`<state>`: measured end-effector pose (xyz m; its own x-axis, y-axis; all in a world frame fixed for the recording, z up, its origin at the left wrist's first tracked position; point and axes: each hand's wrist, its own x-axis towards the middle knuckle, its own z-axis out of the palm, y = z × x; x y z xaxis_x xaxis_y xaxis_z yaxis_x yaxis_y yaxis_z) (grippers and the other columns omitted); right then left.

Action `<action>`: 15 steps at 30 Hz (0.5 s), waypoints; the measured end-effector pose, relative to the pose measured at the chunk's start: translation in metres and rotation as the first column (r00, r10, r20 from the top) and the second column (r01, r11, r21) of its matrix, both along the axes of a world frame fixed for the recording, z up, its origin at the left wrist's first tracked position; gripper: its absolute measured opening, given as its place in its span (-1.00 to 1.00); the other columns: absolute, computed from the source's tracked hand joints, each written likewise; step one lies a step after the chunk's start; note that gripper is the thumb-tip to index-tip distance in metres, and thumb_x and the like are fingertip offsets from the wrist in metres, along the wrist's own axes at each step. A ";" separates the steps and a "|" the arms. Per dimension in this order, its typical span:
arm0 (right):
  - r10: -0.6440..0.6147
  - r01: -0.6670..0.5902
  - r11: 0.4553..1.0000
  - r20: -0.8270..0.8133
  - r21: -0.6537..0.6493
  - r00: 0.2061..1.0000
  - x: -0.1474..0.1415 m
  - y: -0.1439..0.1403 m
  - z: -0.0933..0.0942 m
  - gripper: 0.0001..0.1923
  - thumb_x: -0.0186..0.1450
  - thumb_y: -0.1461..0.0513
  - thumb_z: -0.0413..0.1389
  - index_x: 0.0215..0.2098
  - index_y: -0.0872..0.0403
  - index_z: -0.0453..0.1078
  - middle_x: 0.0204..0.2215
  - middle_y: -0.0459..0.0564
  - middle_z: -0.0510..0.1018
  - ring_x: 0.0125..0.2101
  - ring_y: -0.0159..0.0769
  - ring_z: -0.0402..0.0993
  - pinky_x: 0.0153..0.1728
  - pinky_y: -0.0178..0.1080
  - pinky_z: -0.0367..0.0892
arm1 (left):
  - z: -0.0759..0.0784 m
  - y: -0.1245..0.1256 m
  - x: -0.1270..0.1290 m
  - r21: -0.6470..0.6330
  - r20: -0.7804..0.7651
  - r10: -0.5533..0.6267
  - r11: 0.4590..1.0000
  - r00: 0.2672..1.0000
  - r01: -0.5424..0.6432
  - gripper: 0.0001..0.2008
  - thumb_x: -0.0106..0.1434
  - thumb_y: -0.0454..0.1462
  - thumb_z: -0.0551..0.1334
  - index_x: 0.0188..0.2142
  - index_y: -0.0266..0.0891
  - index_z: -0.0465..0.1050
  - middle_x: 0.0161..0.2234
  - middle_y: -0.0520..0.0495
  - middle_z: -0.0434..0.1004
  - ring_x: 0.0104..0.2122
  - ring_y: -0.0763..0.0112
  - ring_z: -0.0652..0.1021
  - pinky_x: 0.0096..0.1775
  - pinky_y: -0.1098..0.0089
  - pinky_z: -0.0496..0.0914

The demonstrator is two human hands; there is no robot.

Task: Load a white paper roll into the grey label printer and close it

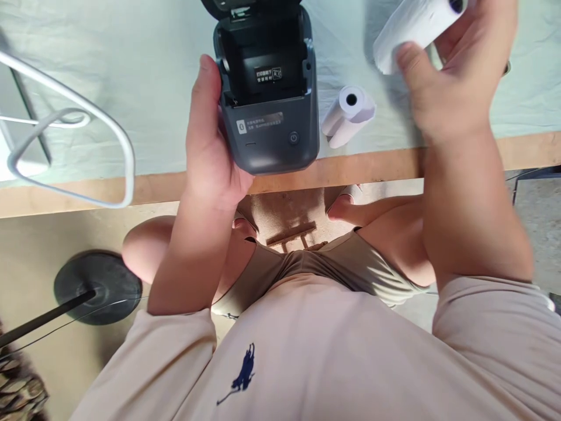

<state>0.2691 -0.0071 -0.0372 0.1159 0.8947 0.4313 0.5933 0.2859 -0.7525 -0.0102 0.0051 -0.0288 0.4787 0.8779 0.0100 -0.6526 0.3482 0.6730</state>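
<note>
Gripping grey printer (269,117) at its left side, left hand (210,140) closed on it; lid open. Right hand (456,76), fingers wrapped around paper roll (416,26), right of printer; second roll (348,114) lay on desk (131,76) just beside printer.

The left hand (210,140) grips the left side of a dark grey thermal label printer (269,99) that stands at the table (381,166) edge, its lid swung open and its paper bay bare. The right hand (456,76) holds a white paper roll (414,26) above the table, thumb across it. A second paper roll (348,114) lies on the pale green table cover (144,76), just right of the printer. A white wire frame (79,117) lies at the left.
</note>
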 end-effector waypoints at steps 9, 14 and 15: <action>-0.097 0.091 0.995 0.408 0.034 0.908 -0.059 -0.047 0.019 -0.50 0.33 -0.05 0.19 0.08 0.08 0.38 -0.01 0.09 0.47 -0.22 -0.31 0.42 -0.23 -0.20 0.27 | 0.001 -0.002 0.002 -0.054 0.074 -0.025 0.998 0.997 0.029 -0.34 0.64 -0.09 -0.22 -0.13 -0.27 0.64 -0.10 -0.04 0.68 0.38 0.23 0.47 0.47 0.10 0.34; 0.012 0.029 0.991 0.306 -0.131 0.952 -0.080 -0.036 0.001 -0.60 0.30 0.09 0.20 0.07 0.01 0.40 -0.08 0.03 0.51 -0.27 -0.36 0.37 -0.18 -0.18 0.36 | 0.006 -0.005 0.002 -0.083 -0.046 0.032 0.996 0.998 -0.035 -0.42 0.64 -0.08 -0.17 -0.11 -0.27 0.58 -0.06 -0.07 0.65 0.42 0.28 0.39 0.50 0.21 0.30; 0.020 0.004 0.995 0.245 -0.097 0.969 -0.077 -0.031 0.001 -0.52 0.31 0.07 0.18 0.15 0.01 0.31 -0.07 0.01 0.52 -0.26 -0.37 0.38 -0.17 -0.19 0.35 | 0.006 -0.005 0.002 -0.079 -0.033 0.043 0.996 0.999 -0.045 -0.46 0.64 -0.10 -0.16 -0.12 -0.26 0.56 -0.05 -0.06 0.64 0.43 0.29 0.38 0.51 0.20 0.28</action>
<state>0.1919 -0.0384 -0.0367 0.0096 0.9339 0.3575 0.7612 0.2250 -0.6082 -0.0077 -0.0004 -0.0228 0.4385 0.8956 -0.0752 -0.6479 0.3730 0.6642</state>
